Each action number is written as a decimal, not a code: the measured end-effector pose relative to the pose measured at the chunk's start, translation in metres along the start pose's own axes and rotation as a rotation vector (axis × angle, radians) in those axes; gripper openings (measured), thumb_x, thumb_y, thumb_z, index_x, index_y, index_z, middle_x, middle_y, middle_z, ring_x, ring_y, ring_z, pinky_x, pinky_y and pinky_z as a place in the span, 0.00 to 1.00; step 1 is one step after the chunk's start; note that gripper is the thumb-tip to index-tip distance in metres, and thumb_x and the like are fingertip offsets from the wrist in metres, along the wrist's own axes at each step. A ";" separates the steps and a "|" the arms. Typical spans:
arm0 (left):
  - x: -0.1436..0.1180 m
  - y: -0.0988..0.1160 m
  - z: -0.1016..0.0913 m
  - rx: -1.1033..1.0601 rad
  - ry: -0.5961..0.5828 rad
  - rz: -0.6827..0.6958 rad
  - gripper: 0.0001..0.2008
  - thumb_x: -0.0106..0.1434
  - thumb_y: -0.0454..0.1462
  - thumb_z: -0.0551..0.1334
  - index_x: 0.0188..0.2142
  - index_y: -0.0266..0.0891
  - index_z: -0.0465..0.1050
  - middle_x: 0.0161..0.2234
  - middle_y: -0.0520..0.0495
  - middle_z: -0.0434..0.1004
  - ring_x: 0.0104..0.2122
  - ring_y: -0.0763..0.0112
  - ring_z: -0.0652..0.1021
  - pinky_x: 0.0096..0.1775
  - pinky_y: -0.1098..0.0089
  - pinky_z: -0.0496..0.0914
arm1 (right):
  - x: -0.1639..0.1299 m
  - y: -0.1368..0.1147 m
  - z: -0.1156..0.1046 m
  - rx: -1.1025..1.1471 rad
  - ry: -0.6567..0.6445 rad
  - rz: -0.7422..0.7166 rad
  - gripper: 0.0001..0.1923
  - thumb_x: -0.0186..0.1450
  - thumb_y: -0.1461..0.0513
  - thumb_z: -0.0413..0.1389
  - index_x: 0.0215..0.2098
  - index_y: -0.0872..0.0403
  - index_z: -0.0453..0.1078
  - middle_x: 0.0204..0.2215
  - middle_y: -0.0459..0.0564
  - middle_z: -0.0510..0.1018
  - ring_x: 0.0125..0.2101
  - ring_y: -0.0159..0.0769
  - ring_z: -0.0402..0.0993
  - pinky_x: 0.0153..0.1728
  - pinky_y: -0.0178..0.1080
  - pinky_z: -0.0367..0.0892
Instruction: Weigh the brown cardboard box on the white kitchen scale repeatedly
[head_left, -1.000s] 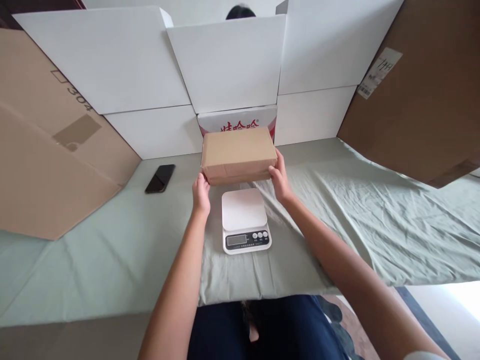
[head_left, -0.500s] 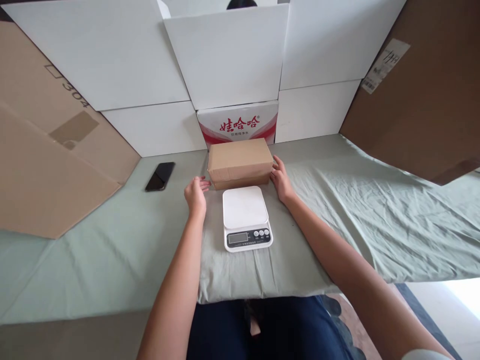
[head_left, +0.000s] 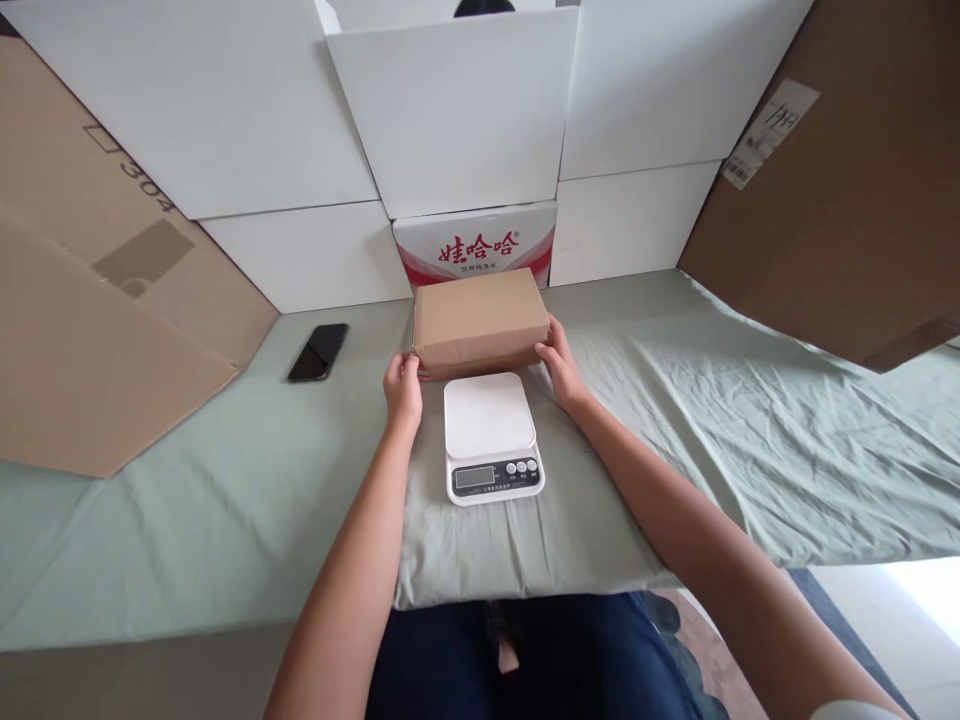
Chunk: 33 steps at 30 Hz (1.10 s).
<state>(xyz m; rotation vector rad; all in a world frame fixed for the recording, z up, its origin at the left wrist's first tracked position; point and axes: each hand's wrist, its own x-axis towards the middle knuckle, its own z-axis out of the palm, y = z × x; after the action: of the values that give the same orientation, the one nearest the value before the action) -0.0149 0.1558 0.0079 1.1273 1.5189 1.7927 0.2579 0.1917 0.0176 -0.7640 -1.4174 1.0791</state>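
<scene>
I'm seeing the white scale point(head_left: 490, 418) lying nearest; just beyond, my left hand point(head_left: 405, 390) and right hand point(head_left: 561, 370) are pinching the cardboard box point(head_left: 481, 315) at its ends, some fingertips hiding, and I'm holding it before the red-lettered carton point(head_left: 480, 240).

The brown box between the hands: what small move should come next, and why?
Probably firming the grip at both ends of the cardboard box before moving it: the left hand is at its near left corner, the right hand at its right end, and the white scale sits close in front, where a slip might knock it.
</scene>
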 end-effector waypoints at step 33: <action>-0.131 0.036 -0.066 -0.012 -0.054 0.109 0.23 0.68 0.56 0.61 0.54 0.48 0.79 0.51 0.41 0.82 0.50 0.53 0.81 0.53 0.57 0.75 | -0.126 -0.048 -0.014 -0.242 0.059 -0.098 0.31 0.72 0.44 0.53 0.71 0.32 0.57 0.71 0.49 0.66 0.69 0.59 0.63 0.67 0.65 0.65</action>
<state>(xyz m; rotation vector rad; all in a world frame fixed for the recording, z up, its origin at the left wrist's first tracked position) 0.0008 0.0056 0.0074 1.2641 1.4393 1.8242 0.2960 0.0617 0.0121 -0.8815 -1.5354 0.8120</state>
